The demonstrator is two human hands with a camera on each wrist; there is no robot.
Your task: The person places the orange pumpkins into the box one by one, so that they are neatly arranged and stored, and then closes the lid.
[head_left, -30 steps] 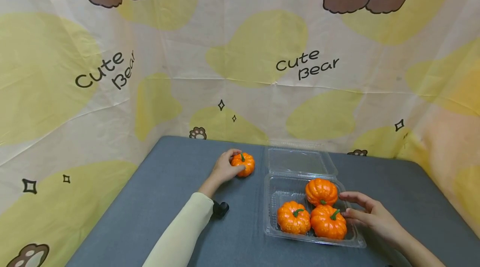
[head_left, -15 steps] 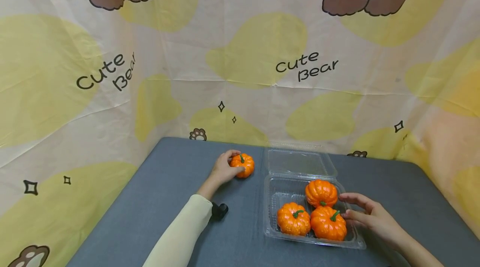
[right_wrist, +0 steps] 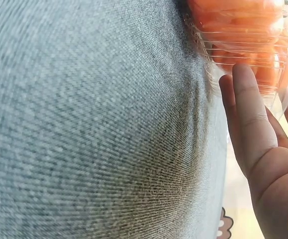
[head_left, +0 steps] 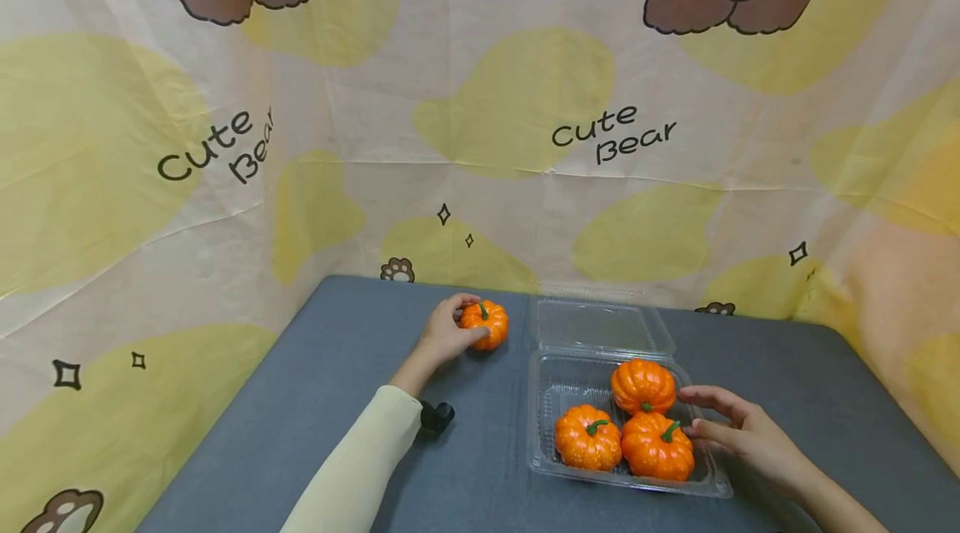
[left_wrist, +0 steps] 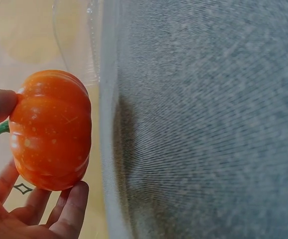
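My left hand [head_left: 447,329] holds a small orange pumpkin [head_left: 485,326] with a green stem, thumb on one side and fingers on the other. In the left wrist view a gap shows between this pumpkin [left_wrist: 51,129] and the grey tabletop. My right hand [head_left: 750,433] rests at the right side of a clear plastic box [head_left: 558,475], fingers fairly straight. Its fingertips [right_wrist: 245,74] touch or nearly touch the ribbed wall in the right wrist view. Inside the box sit three pumpkins: one at the back right [head_left: 643,385], one front right [head_left: 658,445], one front left [head_left: 587,437].
The box's clear lid [head_left: 600,325] lies folded back, away from me. Grey cloth covers the table [head_left: 337,366]. A printed curtain [head_left: 480,125] stands behind the table and along its sides. A black strap piece [head_left: 437,415] sits at my left wrist.
My left hand and its pumpkin have risen slightly. The right hand, the box and the pumpkins inside it stay in place, while the head view has tilted a little.
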